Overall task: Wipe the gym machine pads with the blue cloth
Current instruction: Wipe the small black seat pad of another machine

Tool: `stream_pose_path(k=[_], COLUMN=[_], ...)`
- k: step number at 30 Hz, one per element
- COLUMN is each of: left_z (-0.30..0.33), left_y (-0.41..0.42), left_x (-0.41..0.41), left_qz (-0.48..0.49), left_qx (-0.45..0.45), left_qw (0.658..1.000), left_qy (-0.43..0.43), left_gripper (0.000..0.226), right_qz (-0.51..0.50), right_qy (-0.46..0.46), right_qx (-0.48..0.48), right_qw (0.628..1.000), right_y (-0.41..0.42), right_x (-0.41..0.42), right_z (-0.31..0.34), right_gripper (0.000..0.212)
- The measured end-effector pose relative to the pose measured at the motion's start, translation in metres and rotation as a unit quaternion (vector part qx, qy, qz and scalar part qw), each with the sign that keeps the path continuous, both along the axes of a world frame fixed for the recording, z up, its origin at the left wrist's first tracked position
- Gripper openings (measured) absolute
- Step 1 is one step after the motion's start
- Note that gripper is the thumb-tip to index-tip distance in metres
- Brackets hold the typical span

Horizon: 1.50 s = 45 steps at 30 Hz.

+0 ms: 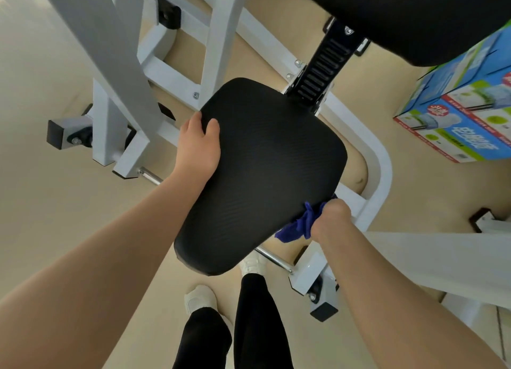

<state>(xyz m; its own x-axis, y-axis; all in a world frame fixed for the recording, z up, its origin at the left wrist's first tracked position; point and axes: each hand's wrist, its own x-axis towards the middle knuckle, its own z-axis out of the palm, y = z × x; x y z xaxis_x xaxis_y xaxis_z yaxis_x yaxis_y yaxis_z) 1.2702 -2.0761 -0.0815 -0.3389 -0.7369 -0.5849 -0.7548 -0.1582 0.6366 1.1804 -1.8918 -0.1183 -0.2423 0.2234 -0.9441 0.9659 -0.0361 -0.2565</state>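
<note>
A black padded seat (265,175) of a white-framed gym machine fills the middle of the view. My left hand (197,144) grips its left edge, thumb on top, fingers curled under out of sight. My right hand (330,219) holds a bunched blue cloth (298,226) against the seat's right side edge, near the front corner. A second black pad (409,17), the backrest, reaches across the top right.
White frame tubes (130,73) stand to the left and a curved white bar (383,169) wraps the seat's right side. A black notched adjuster post (323,70) joins seat and backrest. Colourful cardboard boxes (464,114) sit on the beige floor at right. My feet are below the seat.
</note>
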Motion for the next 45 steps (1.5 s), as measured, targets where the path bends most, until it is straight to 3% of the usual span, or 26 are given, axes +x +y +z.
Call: stream_pose_path(k=[6, 10, 13, 16, 19, 22, 26, 29, 31, 34, 35, 38, 41, 43, 45], left_z=[-0.011, -0.015, -0.019, -0.021, -0.02, -0.017, -0.017, -0.019, -0.019, -0.02, -0.02, -0.021, -0.021, -0.023, -0.024], left_y=[-0.002, -0.001, 0.0, -0.002, -0.001, -0.002, -0.003, -0.003, -0.003, -0.004, -0.005, -0.008, -0.007, -0.008, -0.014], left_x=[-0.004, -0.009, -0.01, -0.008, -0.008, -0.008, -0.006, -0.005, -0.006, -0.004, -0.002, 0.001, 0.002, 0.003, 0.006], left_qz=[0.07, 0.12, 0.11, 0.141, 0.164, 0.177, 0.175, 0.176, 0.176, 0.189, 0.194, 0.197, 0.202, 0.222, 0.259], left_qx=[-0.01, -0.021, -0.016, -0.008, 0.007, 0.026, 0.046, 0.033, 0.033, 0.045, 0.052, 0.067, 0.078, 0.101, 0.148], left_qw=[0.997, 0.993, 0.994, 0.99, 0.986, 0.984, 0.983, 0.983, 0.983, 0.979, 0.978, 0.976, 0.973, 0.966, 0.948], left_qy=[0.01, 0.006, -0.003, 0.005, 0.016, 0.015, 0.026, 0.036, 0.042, 0.055, 0.056, 0.062, 0.076, 0.086, 0.112], left_gripper=[0.047, 0.045, 0.05, 0.049, 0.044, 0.043, 0.043, 0.043, 0.042, 0.042, 0.042, 0.042, 0.041, 0.039, 0.036], right_qz=[0.131, 0.292, 0.449, 0.567, 0.632, 0.698, 0.71, 0.654, 0.621, 0.669, 0.674, 0.667, 0.675, 0.69, 0.714], right_qy=[0.032, 0.136, 0.178, 0.25, 0.337, 0.362, 0.422, 0.477, 0.533, 0.57, 0.565, 0.504, 0.445, 0.44, 0.476], right_qx=[0.068, 0.11, 0.094, 0.107, 0.133, 0.136, 0.221, 0.269, 0.225, 0.115, 0.093, 0.083, 0.118, 0.126, 0.104], right_qw=[0.988, 0.94, 0.871, 0.777, 0.685, 0.603, 0.519, 0.522, 0.528, 0.464, 0.467, 0.543, 0.577, 0.561, 0.503], right_y=[-0.003, -0.013, -0.024, -0.035, -0.037, -0.05, -0.073, -0.074, -0.09, -0.141, -0.157, -0.184, -0.193, -0.202, -0.208], right_x=[-0.047, -0.085, -0.111, -0.119, -0.118, -0.125, -0.109, -0.094, -0.083, -0.061, -0.059, -0.078, -0.095, -0.086, -0.068], right_z=[-0.018, -0.03, -0.034, -0.039, -0.041, -0.04, -0.042, -0.039, -0.031, -0.031, -0.032, -0.044, -0.048, -0.042, -0.037], right_gripper=[0.026, 0.027, 0.027, 0.023, 0.026, 0.028, 0.026, 0.026, 0.026, 0.028, 0.029, 0.032, 0.034, 0.035, 0.032])
